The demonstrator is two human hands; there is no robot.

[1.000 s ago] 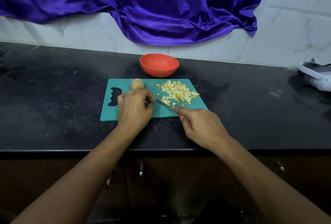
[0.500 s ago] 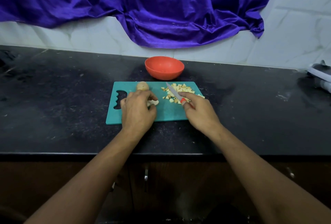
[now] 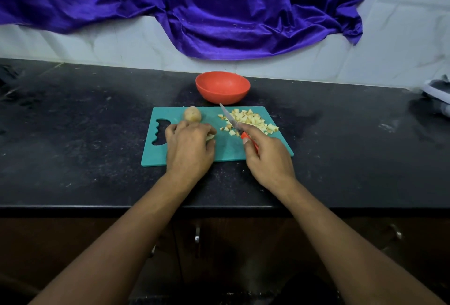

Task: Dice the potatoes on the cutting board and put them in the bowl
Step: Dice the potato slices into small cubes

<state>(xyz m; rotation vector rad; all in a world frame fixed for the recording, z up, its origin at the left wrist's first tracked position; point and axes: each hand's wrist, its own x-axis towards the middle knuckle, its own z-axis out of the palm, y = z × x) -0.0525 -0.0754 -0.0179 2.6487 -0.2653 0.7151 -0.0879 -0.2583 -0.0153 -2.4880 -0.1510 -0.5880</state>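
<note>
A teal cutting board [image 3: 226, 150] lies on the black counter. A whole potato [image 3: 192, 114] sits at its far edge. My left hand [image 3: 188, 146] is closed over a cut potato piece [image 3: 210, 137], mostly hidden under the fingers. My right hand [image 3: 266, 156] grips a knife with a red handle; its blade [image 3: 229, 117] points away from me, up-left, over the pile of diced potato [image 3: 250, 120] on the board's right half. The red bowl [image 3: 222, 88] stands just behind the board and looks empty.
A purple cloth [image 3: 219, 7] hangs on the tiled wall behind the counter. A white and grey object [image 3: 438, 95] sits at the counter's far right edge. Cabinet doors with handles [image 3: 197, 237] are below the counter front.
My right hand swung the knife from lying low across the board to pointing away over the diced pile. My left hand stayed on the potato piece.
</note>
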